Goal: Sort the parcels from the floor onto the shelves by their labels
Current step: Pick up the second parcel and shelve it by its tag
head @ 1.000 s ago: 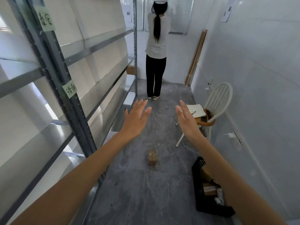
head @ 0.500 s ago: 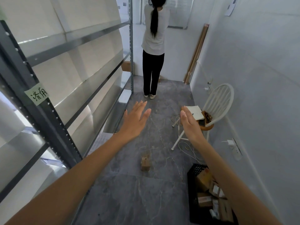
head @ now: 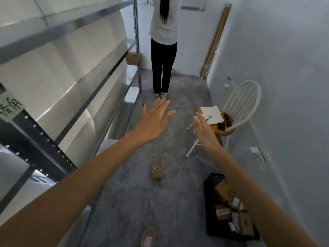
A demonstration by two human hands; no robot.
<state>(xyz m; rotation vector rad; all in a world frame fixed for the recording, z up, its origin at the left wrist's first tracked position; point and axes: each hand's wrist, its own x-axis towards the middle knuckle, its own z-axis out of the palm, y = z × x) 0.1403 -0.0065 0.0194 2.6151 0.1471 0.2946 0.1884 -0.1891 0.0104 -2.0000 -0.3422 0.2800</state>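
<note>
A small brown cardboard parcel [head: 157,172] stands alone on the grey floor in the middle of the aisle. At the lower right a black crate [head: 211,182] holds several more brown parcels [head: 223,212] with white labels. Both my arms reach forward above the floor. My left hand [head: 155,118] is flat with fingers spread, holding nothing, well above and beyond the lone parcel. My right hand [head: 203,130] is held edge-on, fingers straight, empty too. A metal shelf rack [head: 99,81] runs along the left, with a green handwritten label [head: 9,108] on its dark upright.
A person in a white top and black trousers [head: 164,50] stands with their back to me at the aisle's far end. A white chair [head: 238,107] with a notebook and pen stands against the right wall, cables on the floor beneath. My shoe [head: 147,237] shows at the bottom.
My view has tilted down and moved forward: the shelf post slid left, the crate and lone parcel come further into view. Both hands stay raised and empty; my shoe has appeared.
</note>
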